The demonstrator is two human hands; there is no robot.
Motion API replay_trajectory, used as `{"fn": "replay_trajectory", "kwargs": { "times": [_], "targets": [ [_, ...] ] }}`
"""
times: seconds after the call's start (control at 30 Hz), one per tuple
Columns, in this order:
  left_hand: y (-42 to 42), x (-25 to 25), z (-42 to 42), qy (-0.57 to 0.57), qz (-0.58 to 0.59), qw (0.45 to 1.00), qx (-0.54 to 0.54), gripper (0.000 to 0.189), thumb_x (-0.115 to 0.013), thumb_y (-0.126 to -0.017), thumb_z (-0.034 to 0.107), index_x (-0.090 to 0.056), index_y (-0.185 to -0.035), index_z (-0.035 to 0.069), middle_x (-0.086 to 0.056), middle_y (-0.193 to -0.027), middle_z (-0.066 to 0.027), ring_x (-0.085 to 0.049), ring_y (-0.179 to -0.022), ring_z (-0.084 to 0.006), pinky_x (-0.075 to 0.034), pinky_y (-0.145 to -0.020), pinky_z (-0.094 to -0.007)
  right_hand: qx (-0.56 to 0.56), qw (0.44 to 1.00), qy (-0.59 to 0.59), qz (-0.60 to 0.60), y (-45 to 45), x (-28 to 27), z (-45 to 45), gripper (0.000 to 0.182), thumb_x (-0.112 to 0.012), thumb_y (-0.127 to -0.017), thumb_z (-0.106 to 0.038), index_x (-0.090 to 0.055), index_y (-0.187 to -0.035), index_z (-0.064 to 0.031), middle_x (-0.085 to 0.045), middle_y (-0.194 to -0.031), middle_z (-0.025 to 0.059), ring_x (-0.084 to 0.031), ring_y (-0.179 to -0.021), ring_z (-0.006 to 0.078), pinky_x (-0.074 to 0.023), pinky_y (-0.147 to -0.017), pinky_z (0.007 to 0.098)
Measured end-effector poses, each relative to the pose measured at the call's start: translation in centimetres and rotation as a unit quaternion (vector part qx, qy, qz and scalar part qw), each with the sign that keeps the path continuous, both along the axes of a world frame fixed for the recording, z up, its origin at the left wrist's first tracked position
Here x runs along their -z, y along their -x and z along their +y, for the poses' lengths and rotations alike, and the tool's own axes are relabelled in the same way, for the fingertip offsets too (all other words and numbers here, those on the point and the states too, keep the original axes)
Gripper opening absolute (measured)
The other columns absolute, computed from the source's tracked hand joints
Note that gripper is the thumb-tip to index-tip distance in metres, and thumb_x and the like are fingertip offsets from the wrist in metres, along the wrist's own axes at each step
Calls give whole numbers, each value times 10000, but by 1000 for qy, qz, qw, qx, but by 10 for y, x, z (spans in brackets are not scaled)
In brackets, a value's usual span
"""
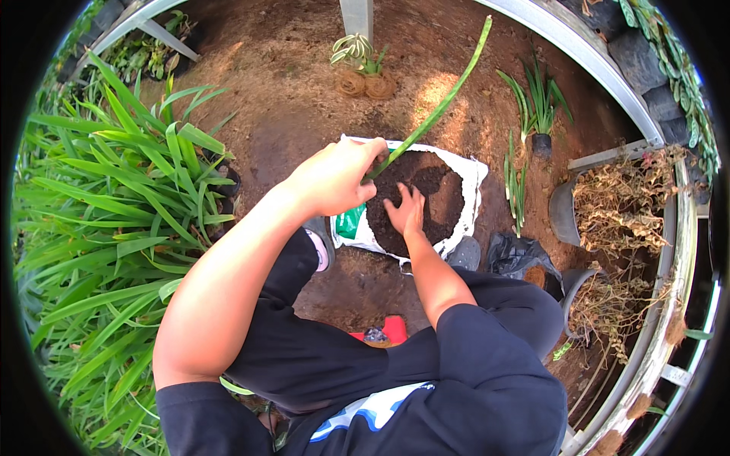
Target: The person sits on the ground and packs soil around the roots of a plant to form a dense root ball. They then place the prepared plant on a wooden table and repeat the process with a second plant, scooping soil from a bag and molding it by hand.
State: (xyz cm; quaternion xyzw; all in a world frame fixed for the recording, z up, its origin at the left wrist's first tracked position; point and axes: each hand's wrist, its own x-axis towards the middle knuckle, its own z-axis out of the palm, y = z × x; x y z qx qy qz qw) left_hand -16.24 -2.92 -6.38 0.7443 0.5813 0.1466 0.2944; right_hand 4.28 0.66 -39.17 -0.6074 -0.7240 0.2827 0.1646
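A white sack (473,171) with a green printed patch lies cut open on the ground before me, dark potting soil (433,228) inside it. My left hand (342,174) is over the sack's left part, its fingers closed on the lower end of a long green leaf (445,105) that slants up to the right. Whether that leaf's base touches the soil is hidden by the fingers. Fingers spread, my right hand (408,211) rests on the soil, and nothing shows in its grasp.
Dense strap-leaved plants (114,188) crowd the left side. Ahead sits a small variegated plant (353,51) beside coir balls (368,84). On the right are cut leaves (515,188), a small potted plant (542,145), a black plastic bag (522,253), pots of dried plants (564,214) and a metal frame (599,68).
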Motion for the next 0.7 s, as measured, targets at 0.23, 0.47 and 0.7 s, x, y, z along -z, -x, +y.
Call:
{"fn": "replay_trajectory", "kwargs": {
  "times": [0.23,0.47,0.7],
  "targets": [
    [-12,-2,4,-43,16,999,20,451,-704,-767,63,-541,-1184,13,-675,-1032,-216,-660,-1018,-407,-530,-886,-475,-131,980,27,-148,9,-14,-24,592,-764,-851,-223,-554,-1405,-222,-408,-1501,126,-417,-1350,402,-444,-1065,516],
    [-16,-5,8,-48,-6,999,18,418,-705,-761,78,-554,-1144,2,-691,-989,-213,-676,-997,-400,-538,-866,-464,-71,995,-14,-62,-16,21,-4,442,-627,-793,53,-667,-1198,-122,-606,-1215,163,-584,-1133,440,-536,-938,467],
    [-27,-5,33,-48,-49,998,2,404,-707,-773,88,-565,-1136,-19,-702,-978,-217,-693,-968,-387,-545,-866,-451,241,755,372,482,-55,-12,34,287,-685,-914,-224,-636,-1181,-131,-677,-1115,50,-634,-1027,223,-542,-816,445]
  ]
}}
